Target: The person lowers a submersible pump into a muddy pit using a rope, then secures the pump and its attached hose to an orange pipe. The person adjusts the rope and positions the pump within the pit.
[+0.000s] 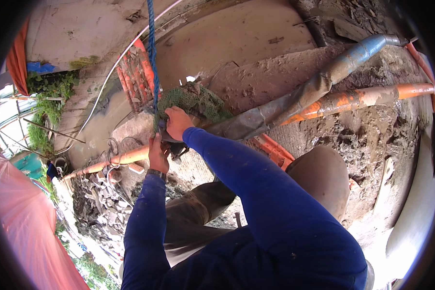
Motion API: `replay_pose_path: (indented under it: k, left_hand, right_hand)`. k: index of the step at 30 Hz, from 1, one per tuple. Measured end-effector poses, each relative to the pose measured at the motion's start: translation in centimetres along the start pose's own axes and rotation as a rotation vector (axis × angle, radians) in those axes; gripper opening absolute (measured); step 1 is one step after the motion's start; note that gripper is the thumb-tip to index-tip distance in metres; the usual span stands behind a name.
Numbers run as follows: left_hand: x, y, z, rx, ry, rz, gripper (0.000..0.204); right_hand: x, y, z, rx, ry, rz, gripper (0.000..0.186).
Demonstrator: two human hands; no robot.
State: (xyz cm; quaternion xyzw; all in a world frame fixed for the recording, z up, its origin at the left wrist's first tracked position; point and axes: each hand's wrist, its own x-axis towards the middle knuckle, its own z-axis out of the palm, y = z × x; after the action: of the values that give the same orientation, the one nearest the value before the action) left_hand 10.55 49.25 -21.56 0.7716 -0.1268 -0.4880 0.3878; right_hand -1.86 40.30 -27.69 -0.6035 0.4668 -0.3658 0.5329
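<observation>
A blue rope (152, 53) hangs from the top of the view down to my left hand (158, 155), whose fingers are closed at its lower end. Just above and to the right, my right hand (178, 123) is bent at the knuckles with its fingers curled; what lies in them is hidden. Bunched green netting (198, 100) is right behind my right hand, around the near end of a muddy grey-blue pipe (275, 108). Part of a dark object (178, 150) shows below the two hands.
An orange pipe (343, 102) runs beside the grey one; another orange length (125, 157) lies to the left. Orange slatted pieces (136, 72) stand behind the rope. Muddy water (232, 36) fills the far side. Broken rubble (104, 198) and pink sheeting (24, 212) are at left.
</observation>
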Motion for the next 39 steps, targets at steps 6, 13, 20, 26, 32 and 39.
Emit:
replay_pose_path:
  k: [6, 13, 20, 26, 32, 39]
  left_hand:
    - [2.8, -1.2, -0.4, -0.035, -0.133, 0.085, 0.047]
    - [6.1, -2.7, -0.8, 0.038, 0.034, 0.008, 0.04]
    - [7.3, -4.6, 0.5, -0.111, -0.025, 0.236, 0.031]
    - [13.8, -9.3, -6.5, 0.482, 0.095, 0.578, 0.035]
    - [8.8, -3.7, 2.1, 0.007, -0.012, 0.251, 0.051]
    - [9.8, -5.5, -0.9, 0.504, 0.287, 0.452, 0.059]
  right_hand:
    - [-1.1, 0.7, -1.1, 0.095, -0.126, -0.095, 0.051]
    - [-3.6, 1.3, -6.4, 0.048, 0.009, 0.046, 0.029]
    - [-3.4, 5.2, -11.6, -0.283, 0.089, 0.439, 0.025]
    - [-3.4, 2.9, -9.3, -0.551, -0.46, 0.441, 0.046]
    - [-2.0, 3.0, -11.4, -0.502, -0.734, 0.425, 0.043]
    - [-0.5, 7.0, -10.8, -0.24, -0.01, 0.421, 0.023]
